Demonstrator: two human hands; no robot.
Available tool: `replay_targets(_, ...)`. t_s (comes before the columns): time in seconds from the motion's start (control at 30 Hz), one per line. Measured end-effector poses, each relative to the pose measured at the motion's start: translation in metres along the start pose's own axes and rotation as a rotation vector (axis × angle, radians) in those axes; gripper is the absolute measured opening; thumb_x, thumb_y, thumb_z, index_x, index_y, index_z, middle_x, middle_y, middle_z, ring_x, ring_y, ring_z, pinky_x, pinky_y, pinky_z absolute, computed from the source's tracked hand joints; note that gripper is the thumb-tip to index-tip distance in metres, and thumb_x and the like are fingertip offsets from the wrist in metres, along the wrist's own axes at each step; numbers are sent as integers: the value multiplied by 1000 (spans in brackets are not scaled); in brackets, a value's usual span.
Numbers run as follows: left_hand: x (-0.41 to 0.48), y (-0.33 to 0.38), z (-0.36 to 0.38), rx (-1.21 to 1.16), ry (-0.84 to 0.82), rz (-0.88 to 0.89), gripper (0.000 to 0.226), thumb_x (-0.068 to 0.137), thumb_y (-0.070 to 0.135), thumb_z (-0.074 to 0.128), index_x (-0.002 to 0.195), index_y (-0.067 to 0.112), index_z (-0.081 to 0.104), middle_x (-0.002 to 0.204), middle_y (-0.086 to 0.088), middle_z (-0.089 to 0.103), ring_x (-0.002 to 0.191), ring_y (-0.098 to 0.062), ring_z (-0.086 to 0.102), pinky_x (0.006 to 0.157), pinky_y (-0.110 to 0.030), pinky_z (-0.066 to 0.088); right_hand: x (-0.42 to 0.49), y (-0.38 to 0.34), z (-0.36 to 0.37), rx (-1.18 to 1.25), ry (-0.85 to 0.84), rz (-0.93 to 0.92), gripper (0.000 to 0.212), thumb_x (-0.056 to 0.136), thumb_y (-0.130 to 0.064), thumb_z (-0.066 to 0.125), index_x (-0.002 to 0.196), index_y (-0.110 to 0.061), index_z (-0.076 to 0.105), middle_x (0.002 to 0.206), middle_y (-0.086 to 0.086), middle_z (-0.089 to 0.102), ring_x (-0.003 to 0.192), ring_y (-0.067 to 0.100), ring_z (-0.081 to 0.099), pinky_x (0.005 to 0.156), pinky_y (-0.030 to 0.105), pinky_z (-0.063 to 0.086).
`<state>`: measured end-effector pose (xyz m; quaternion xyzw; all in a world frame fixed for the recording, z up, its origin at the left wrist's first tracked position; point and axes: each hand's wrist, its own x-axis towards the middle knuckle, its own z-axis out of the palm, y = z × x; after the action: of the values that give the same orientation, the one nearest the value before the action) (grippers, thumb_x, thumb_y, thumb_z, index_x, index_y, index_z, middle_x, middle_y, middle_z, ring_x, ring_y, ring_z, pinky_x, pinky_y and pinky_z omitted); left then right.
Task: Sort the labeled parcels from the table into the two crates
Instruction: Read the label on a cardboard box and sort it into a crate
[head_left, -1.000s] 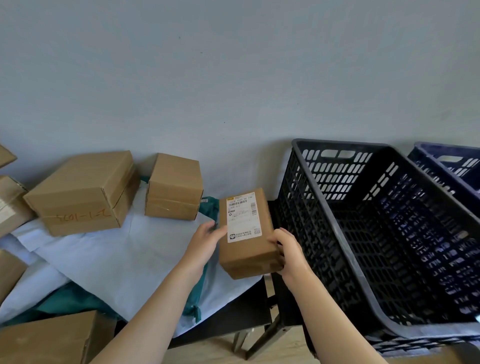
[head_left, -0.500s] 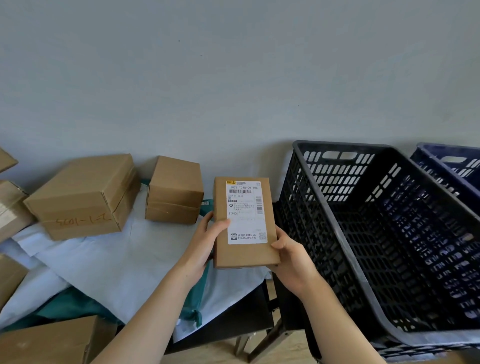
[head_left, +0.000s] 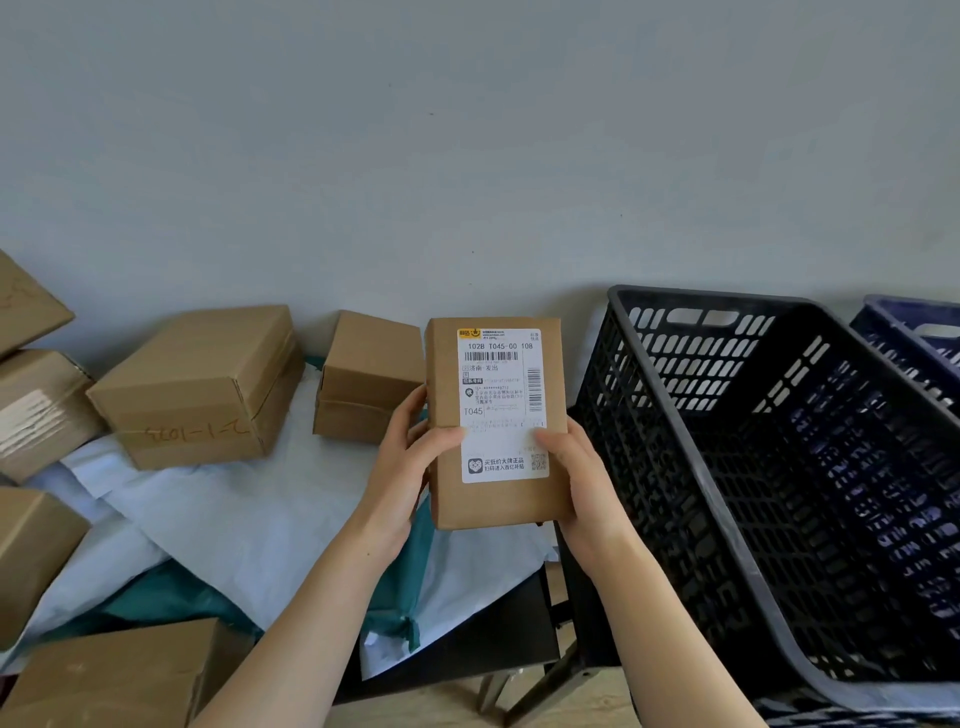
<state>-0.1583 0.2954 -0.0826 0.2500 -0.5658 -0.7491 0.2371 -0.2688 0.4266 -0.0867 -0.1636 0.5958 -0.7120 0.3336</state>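
A small brown cardboard parcel (head_left: 496, 493) with a white shipping label facing me is held upright above the table's right end. My left hand (head_left: 402, 475) grips its left edge, thumb across the label. On the other side, my right hand (head_left: 584, 483) grips the lower right edge with its thumb on the label. A black plastic crate (head_left: 675, 452) stands just right of the parcel. Behind that crate, a blue crate (head_left: 906, 332) shows at the far right.
Several more cardboard boxes lie on the table: a small one (head_left: 363, 374) behind my left hand, a larger one (head_left: 202, 384) with handwriting, others along the left edge and bottom left. White paper (head_left: 234, 519) and teal cloth cover the table. A grey wall rises behind.
The parcel has been lifted off the table and tilted upright so its label faces me squarely. Both hands have shifted to hold its lower sides.
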Motion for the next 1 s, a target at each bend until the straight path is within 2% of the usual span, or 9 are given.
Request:
replay_targets(0.1,-3,4,-2,-11,1,12,60,75,20,68,128,35,47,98,13,72,88,-1,68,62,-13,51,-2,-1,5,-13,6,-12,56,70,-32,62,125,-27,57,112,-4,71,103,15,67,77,29,52)
replay_targets(0.17,-4,5,-4,-17,3,19,61,68,26,63,126,36,48,98,14,72,87,0,68,62,-13,51,-3,-1,8,-24,9,-16,58,68,-32,62,126,-27,56,109,-5,71,99,13,68,74,27,52)
replay_targets(0.37,-6,8,-8,-12,-20,33,65,67,27,59,130,32,47,98,15,72,86,1,67,63,-12,51,-4,0,13,-39,18,-13,63,67,-32,65,129,-31,53,107,-5,72,100,16,68,87,37,54)
replay_targets(1.0,-8,14,-8,-18,-16,31,69,65,26,58,133,31,46,102,13,72,91,-2,67,65,-15,52,-1,2,16,-54,9,1,66,67,-30,65,132,-30,51,110,-6,71,102,15,67,87,38,54)
